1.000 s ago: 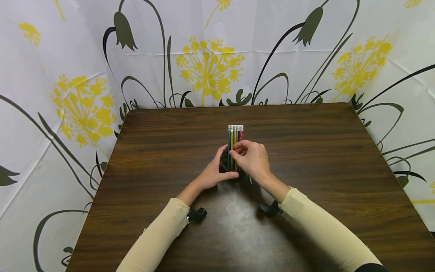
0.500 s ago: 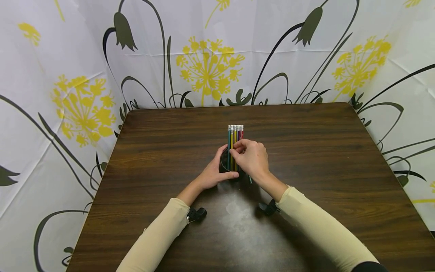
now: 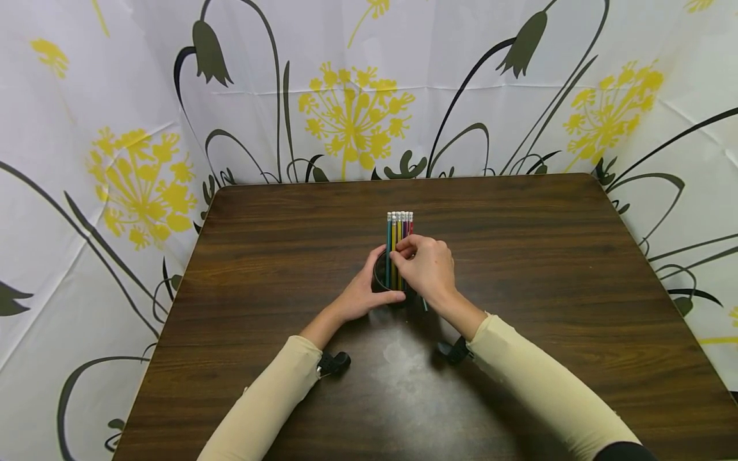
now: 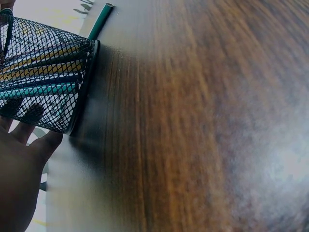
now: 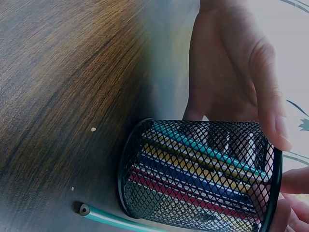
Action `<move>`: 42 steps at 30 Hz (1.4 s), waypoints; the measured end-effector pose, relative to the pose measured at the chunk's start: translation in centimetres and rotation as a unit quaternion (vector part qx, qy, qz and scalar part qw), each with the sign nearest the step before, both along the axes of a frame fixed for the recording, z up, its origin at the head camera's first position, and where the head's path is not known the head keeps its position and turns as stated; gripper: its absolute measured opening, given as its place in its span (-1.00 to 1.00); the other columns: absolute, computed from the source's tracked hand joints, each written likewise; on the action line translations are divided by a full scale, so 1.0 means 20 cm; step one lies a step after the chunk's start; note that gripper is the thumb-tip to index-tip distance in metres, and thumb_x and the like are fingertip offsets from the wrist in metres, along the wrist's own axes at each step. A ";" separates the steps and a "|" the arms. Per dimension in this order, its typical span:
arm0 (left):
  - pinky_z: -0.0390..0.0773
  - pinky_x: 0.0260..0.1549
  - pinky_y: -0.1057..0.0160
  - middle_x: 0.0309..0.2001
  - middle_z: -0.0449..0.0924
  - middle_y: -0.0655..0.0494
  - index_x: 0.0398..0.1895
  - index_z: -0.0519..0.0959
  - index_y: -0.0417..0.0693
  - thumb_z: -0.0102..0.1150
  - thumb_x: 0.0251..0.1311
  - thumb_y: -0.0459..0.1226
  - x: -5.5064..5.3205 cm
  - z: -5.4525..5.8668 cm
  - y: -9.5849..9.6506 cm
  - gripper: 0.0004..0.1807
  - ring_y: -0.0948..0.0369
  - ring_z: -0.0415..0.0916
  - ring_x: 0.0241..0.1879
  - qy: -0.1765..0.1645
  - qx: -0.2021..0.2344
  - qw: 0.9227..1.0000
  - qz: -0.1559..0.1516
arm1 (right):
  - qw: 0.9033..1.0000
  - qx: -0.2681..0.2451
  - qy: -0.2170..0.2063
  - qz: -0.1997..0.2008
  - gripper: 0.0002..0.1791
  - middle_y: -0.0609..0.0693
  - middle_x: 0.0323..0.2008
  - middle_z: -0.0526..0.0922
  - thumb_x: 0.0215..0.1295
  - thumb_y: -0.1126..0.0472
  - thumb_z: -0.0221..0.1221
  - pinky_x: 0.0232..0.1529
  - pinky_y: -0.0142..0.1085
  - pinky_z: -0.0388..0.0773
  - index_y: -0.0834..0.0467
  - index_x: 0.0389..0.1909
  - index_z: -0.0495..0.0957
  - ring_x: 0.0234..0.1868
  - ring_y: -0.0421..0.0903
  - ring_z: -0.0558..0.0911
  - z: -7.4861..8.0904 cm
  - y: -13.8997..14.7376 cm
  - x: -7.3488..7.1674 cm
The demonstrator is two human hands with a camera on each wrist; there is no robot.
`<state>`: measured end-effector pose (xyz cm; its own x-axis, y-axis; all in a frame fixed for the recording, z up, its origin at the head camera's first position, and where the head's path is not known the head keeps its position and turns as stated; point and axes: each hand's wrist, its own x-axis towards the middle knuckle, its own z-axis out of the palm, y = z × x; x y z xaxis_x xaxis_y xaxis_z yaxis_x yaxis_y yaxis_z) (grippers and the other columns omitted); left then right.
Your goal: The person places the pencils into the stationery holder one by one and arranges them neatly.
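Note:
A black mesh pencil cup (image 5: pixel 203 169) stands upright on the table, holding several pencils (image 3: pixel 400 219) with white eraser ends up. My left hand (image 3: pixel 363 293) grips the cup's left side, thumb at the near side and fingers behind; the left wrist view shows its fingers (image 4: pixel 46 145) against the mesh. Over the cup's rim, my right hand (image 3: pixel 429 267) pinches a yellow pencil (image 3: pixel 393 240) near the front of the bunch between thumb and index finger. Its other fingers partly hide the remaining pencils. In the right wrist view, its fingertips (image 5: pixel 294 181) show at the cup's mouth.
A loose teal pencil (image 5: pixel 111 216) lies on the table beside the cup, mostly hidden by my right hand in the head view. Tiny light crumbs (image 5: pixel 93 129) lie near it. A patterned curtain (image 3: pixel 352 121) hangs behind the brown wooden table (image 3: pixel 288 224).
The yellow pencil's eraser end has risen slightly, nearly level with the others. My right hand has shifted a little up and left. The left hand and cup have stayed put.

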<state>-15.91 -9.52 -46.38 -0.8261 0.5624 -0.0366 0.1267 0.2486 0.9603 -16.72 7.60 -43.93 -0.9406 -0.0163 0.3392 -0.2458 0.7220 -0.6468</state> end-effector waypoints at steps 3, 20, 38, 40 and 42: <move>0.25 0.25 -0.08 0.32 0.29 -0.13 0.54 -0.13 0.09 0.30 0.23 -0.32 0.00 0.00 0.00 -0.02 -0.05 0.35 0.21 -0.001 -0.003 1.000 0.002 | 1.000 0.002 -0.003 -0.004 -0.90 -0.15 -0.55 0.69 0.14 0.15 0.40 -0.54 -0.28 0.49 0.08 -0.43 0.70 -0.54 -0.23 0.63 0.00 0.00 0.00; 0.24 0.26 -0.07 0.33 0.28 -0.12 0.55 -0.17 0.07 0.29 0.24 -0.30 0.00 -0.01 0.00 -0.01 -0.01 0.35 0.22 -0.001 -0.006 1.000 -0.001 | 1.000 -0.012 -0.011 0.011 -0.91 -0.13 -0.55 0.69 0.14 0.17 0.40 -0.53 -0.28 0.52 0.09 -0.45 0.70 -0.54 -0.23 0.62 0.00 0.01 -0.01; 0.23 0.27 -0.08 0.37 0.23 -0.10 0.55 -0.12 0.08 0.38 0.17 -0.23 -0.01 -0.01 0.00 0.03 0.01 0.34 0.23 0.003 0.000 1.000 0.008 | 0.972 -0.215 -0.097 -0.011 -0.82 0.13 -0.45 0.71 0.32 0.17 0.27 -0.58 -0.33 0.58 0.23 -0.31 0.65 -0.49 0.09 0.72 -0.05 0.24 -0.15; 0.21 0.27 -0.09 0.37 0.23 -0.10 0.55 -0.13 0.09 0.37 0.17 -0.22 -0.01 -0.01 0.00 0.03 0.01 0.33 0.24 0.000 -0.006 1.000 0.011 | 0.972 -0.195 -0.129 -0.005 -0.83 0.11 -0.45 0.71 0.32 0.17 0.27 -0.56 -0.33 0.58 0.23 -0.29 0.66 -0.47 0.10 0.72 -0.10 0.26 -0.16; 0.21 0.28 -0.08 0.38 0.22 -0.10 0.55 -0.13 0.09 0.37 0.17 -0.22 -0.01 -0.01 0.00 0.03 0.02 0.32 0.24 -0.001 -0.011 1.000 0.012 | 0.976 -0.156 -0.154 0.007 -0.82 0.08 -0.45 0.70 0.31 0.18 0.27 -0.52 -0.34 0.57 0.24 -0.28 0.67 -0.48 0.07 0.71 -0.15 0.28 -0.18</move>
